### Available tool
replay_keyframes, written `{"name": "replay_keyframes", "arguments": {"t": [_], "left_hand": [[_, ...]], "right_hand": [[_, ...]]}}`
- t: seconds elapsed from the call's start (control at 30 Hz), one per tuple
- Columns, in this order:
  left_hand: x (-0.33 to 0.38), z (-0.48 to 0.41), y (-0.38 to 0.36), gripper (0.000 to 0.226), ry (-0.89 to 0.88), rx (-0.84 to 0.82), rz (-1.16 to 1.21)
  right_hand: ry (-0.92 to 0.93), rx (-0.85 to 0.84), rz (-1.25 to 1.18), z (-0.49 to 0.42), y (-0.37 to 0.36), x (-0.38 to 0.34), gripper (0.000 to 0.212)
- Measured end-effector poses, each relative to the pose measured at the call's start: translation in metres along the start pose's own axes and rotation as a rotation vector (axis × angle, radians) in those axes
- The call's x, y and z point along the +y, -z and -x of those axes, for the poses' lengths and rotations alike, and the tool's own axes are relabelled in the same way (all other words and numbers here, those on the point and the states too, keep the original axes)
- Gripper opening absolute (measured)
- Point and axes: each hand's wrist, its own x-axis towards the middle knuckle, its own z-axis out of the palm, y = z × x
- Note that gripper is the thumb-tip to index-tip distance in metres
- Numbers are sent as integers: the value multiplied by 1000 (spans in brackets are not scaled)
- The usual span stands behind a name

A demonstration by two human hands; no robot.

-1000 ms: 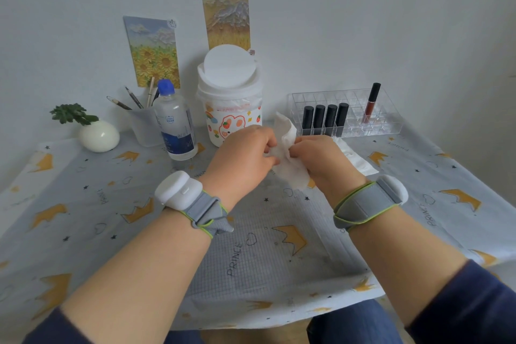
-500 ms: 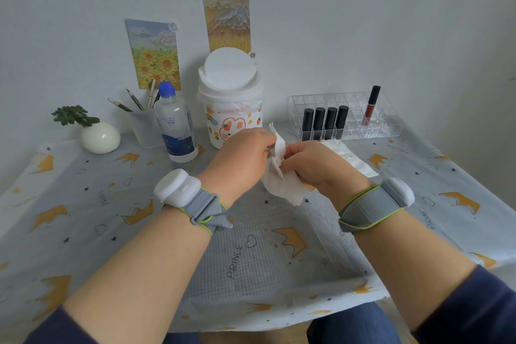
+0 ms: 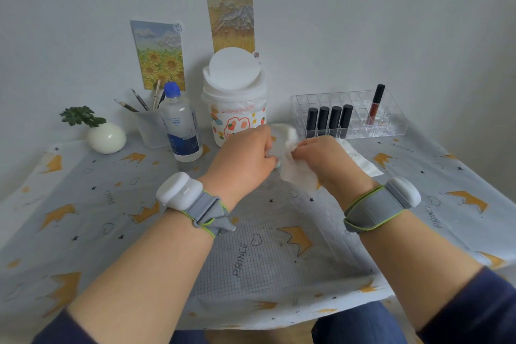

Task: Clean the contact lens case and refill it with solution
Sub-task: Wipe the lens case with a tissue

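Cloth on the table, nearest me, has "PRINCE" printed by the crowns, readable in several spots. There is a grey strap with a white pod on each wrist.

Both hands meet mid-table, above the cloth. Left hand: fingers curled, gripping the top fold of the tissue. Right hand: thumb and fingers pinching the same tissue from the other side, with the loose end hanging below. Lens case: not plainly visible. A pale sliver at the left fingertips may be it, wrapped in the tissue between the hands, but I can't confirm that. I read this as the wipe-dry step, with the refill not yet done.

Key geometry for the refill: the bottle stands upright with its long axis vertical and its blue cap on, beyond and to the left of the left hand. The left hand is clearly the nearer one; the right would have to cross over. Bottle label text is too small to read.

A flat white packet lies just right of the right hand.

Further back: the bin has fruit graphics, and its lettering looks like "STRAWBERRY" but is blurry. The clear organiser holds four black tubes and one red. At back left are a pen cup and a plant pot.
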Motion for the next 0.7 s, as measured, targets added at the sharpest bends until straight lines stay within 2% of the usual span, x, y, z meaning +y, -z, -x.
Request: {"name": "replay_keyframes", "arguments": {"t": [0.1, 0.2, 0.3, 0.43, 0.7], "left_hand": [[6, 7, -7, 15, -11, -23, 5], [5, 6, -10, 21, 20, 107, 10], [0, -1, -6, 14, 28, 180, 46], [-3, -6, -3, 31, -41, 108, 60], [2, -3, -2, 24, -6, 88, 88]], "right_hand": [[-45, 44, -105, -2, 6, -2, 23], [-14, 19, -114, 2, 7, -8, 9], [-9, 14, -112, 4, 7, -11, 11], [-17, -10, -71, 4, 6, -9, 11], [12, 19, -120, 4, 2, -7, 12]]}}
